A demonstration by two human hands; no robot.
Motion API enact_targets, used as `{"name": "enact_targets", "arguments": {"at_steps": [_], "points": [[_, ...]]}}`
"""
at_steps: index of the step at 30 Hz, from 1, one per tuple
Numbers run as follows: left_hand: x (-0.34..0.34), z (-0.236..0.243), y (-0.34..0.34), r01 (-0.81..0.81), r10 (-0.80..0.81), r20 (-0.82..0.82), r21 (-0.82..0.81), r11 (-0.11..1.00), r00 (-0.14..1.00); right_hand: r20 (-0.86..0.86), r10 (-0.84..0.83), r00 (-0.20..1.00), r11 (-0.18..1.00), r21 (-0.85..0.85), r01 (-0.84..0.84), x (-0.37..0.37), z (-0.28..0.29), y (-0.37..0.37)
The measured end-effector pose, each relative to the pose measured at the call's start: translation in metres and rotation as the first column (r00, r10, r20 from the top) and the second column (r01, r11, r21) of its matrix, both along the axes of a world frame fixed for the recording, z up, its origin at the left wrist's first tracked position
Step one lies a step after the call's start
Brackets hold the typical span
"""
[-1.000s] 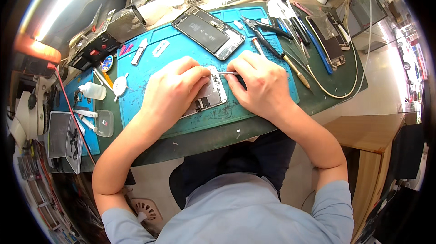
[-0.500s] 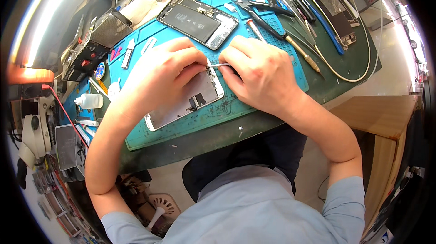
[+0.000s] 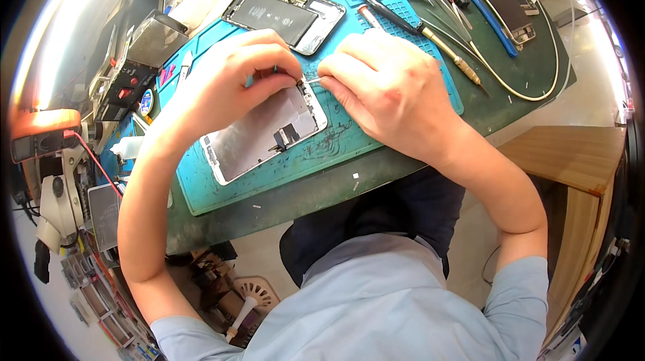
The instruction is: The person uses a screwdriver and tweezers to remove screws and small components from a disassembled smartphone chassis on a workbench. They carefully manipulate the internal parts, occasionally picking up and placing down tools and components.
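A white-framed phone screen assembly (image 3: 259, 134) lies back side up on the teal work mat (image 3: 222, 199), a dark flex cable (image 3: 286, 136) folded on its grey plate. Over its far edge, my left hand (image 3: 245, 68) is closed in a pinch at the top end. Whatever small part sits between those fingertips is too hidden to name. Just to the right, my right hand (image 3: 386, 89) pinches a thin pale rod-like tool (image 3: 314, 80), its tip reaching the left fingertips. Beyond both hands rests an opened phone body (image 3: 282, 18) with a black battery.
Cutting pliers (image 3: 383, 8) and a brass-ended tool (image 3: 457, 62) lie at the far right of the mat. A blue stick tool (image 3: 487, 31) and another phone part (image 3: 500, 8) are farther right, inside a looped white cable (image 3: 554, 58). A white bottle (image 3: 126, 148) stands left.
The view has shifted slightly. My left fingers and the right hand's tool have stayed together at the screen's top end, with the left-hand pinch opening a little gap behind the fingertips.
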State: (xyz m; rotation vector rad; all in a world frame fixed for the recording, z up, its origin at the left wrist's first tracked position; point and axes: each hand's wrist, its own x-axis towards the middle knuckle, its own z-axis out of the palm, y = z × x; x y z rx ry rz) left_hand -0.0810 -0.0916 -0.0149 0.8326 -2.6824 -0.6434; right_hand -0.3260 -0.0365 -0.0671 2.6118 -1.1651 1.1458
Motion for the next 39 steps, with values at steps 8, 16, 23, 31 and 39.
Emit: {"name": "enact_targets", "arguments": {"at_steps": [8, 16, 23, 31, 39], "points": [[0.0, 0.004, 0.001, -0.079, 0.077, 0.027, 0.096, 0.992, 0.997, -0.018, 0.018, 1.0, 0.999, 0.041, -0.017, 0.002, -0.003, -0.002], [-0.004, 0.003, 0.011, 0.003, 0.015, 0.085, -0.211, 0.978, 0.996, 0.001, 0.029, 1.0, 0.997, 0.076, -0.029, 0.005, -0.003, -0.003], [-0.004, -0.006, 0.021, -0.131, 0.128, -0.078, -0.031, 0.991, 0.989, 0.054, 0.045, 0.997, 0.998, 0.051, -0.048, 0.006, -0.005, -0.005], [-0.01, 0.002, 0.027, -0.087, 0.094, 0.029, -0.176, 0.98, 0.995, 0.05, 0.028, 0.998, 0.998, 0.056, -0.03, 0.007, -0.003, -0.002], [-0.022, 0.005, 0.034, -0.104, 0.152, 0.14, -0.306, 0.946, 0.978, 0.051, 0.032, 0.998, 0.998, 0.047, -0.035, 0.007, -0.007, -0.003]]}}
